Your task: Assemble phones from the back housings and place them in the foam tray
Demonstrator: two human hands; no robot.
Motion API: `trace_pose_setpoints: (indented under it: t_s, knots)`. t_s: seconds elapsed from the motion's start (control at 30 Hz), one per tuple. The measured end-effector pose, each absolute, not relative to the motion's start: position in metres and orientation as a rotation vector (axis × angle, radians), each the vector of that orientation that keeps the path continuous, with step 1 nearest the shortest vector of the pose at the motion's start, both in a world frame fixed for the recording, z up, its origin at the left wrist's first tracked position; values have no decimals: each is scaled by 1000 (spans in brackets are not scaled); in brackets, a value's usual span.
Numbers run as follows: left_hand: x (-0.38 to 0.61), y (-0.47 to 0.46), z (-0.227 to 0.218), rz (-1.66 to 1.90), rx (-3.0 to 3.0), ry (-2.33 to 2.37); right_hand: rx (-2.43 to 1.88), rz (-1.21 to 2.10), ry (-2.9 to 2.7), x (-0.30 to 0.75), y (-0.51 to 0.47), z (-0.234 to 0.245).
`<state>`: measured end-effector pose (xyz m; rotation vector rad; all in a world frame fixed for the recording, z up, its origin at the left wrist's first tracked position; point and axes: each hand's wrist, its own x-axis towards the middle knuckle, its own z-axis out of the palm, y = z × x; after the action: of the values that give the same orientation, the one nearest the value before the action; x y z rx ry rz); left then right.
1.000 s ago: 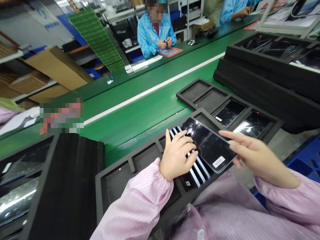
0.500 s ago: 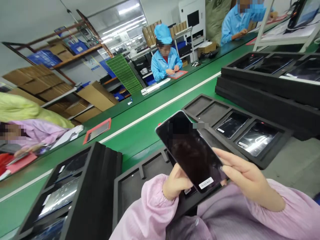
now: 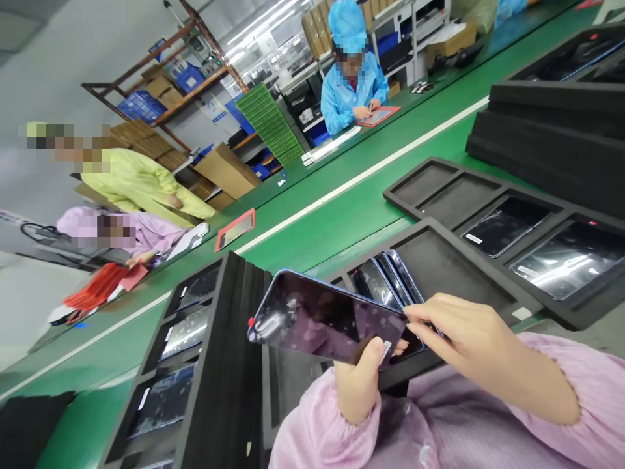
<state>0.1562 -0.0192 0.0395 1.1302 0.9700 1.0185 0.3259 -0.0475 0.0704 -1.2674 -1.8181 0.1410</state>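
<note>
A dark glass phone panel (image 3: 322,317) is held nearly flat in front of me, a white sticker at its near right corner. My left hand (image 3: 360,381) grips it from below, thumb on the near edge. My right hand (image 3: 469,345) pinches the panel's right end with its fingertips. Behind the panel, several more panels (image 3: 385,281) stand on edge in a pocket of a black foam tray (image 3: 454,260).
A second foam tray (image 3: 454,195) with two panels lies on the green conveyor belt (image 3: 312,228). Stacked black trays (image 3: 551,143) rise at the right, more trays (image 3: 215,365) at the left. People in blue, yellow and pink coats work across the belt.
The panel was lifted off the stack in the tray, raised upright, then tilted down to nearly flat. My left hand moved from the stack to under the panel. The view swung left.
</note>
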Motion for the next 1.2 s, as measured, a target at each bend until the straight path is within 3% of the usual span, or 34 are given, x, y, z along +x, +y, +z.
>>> trace_pose_setpoints:
  t_s: [0.47,1.2]
  knots:
    - [154,-48,50,1086,1540,1451,-1268,-390,-2130,315,-51,87]
    - [151,-32,44,1100,1091,956,-1240,-278,-2034,328,-49,81]
